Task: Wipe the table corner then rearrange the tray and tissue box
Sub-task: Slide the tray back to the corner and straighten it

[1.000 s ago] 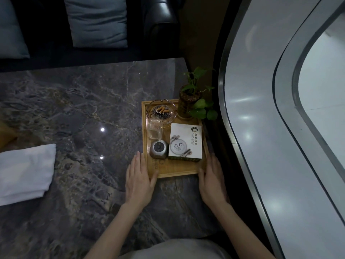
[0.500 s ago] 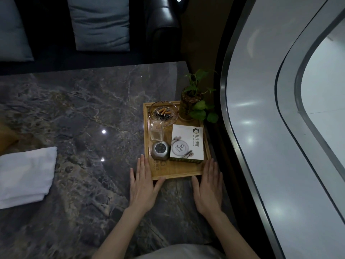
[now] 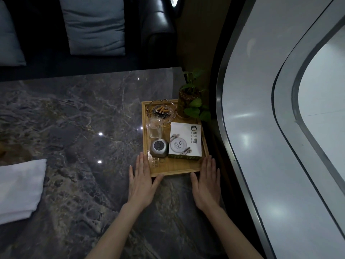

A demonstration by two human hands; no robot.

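Against the near corners of the tray (image 3: pixel 175 168), lengthwise away from the person, press flat, open left hand (image 3: pixel 141 181) and right hand (image 3: pixel 206 182).

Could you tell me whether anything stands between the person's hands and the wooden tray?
Nothing visible does. The left hand and right hand lie flat on the marble table, fingers at the tray's near corners. Its contents sit farther back.

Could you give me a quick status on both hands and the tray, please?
Left hand and right hand open, flat at tray near corners. Tissue box on tray. Towel lies aside, nothing blocking.
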